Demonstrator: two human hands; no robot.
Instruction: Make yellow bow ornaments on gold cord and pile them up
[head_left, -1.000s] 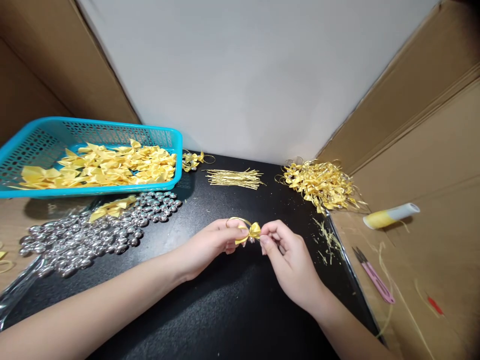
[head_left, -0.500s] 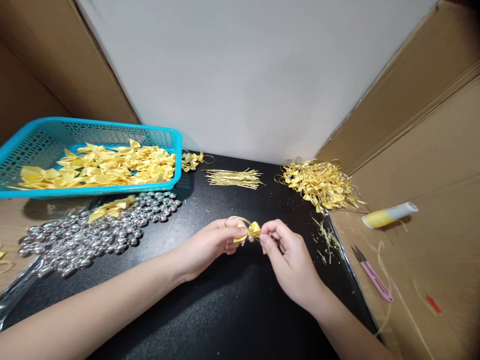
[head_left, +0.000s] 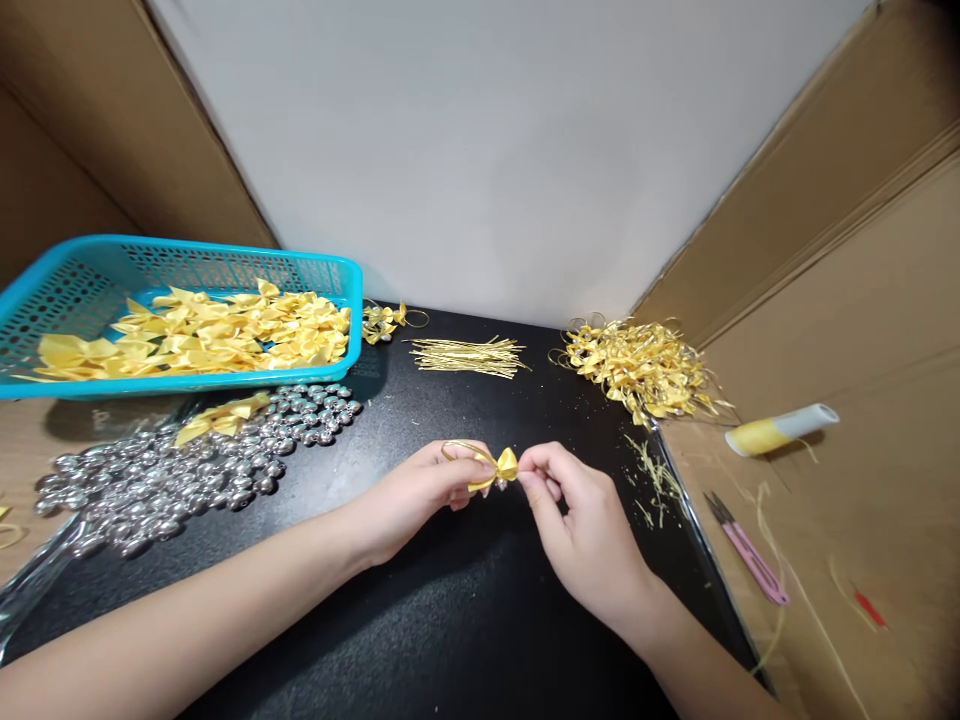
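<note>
My left hand (head_left: 435, 482) pinches a yellow ribbon bow (head_left: 507, 463) above the black table mat (head_left: 450, 620). A loop of gold cord (head_left: 459, 447) rises from the bow over my left fingers. Something small and silvery shows just under the bow, partly hidden. At the bow's right side, my right hand (head_left: 581, 510) has its thumb and forefinger pinched together; what lies between those fingertips is too small to make out.
Yellow bows fill a blue basket (head_left: 352, 310); silver beads (head_left: 172, 485) lie before it. Cut gold cords (head_left: 469, 356) and a pile of looped bows (head_left: 641, 368) lie farther back. Pink thread snips (head_left: 750, 555), a thread spool (head_left: 780, 430) and thread scraps (head_left: 656, 480) are right.
The gold cord loop has tilted lower and leftward over my left hand. My right fingertips have closed slightly and moved a little nearer the bow.
</note>
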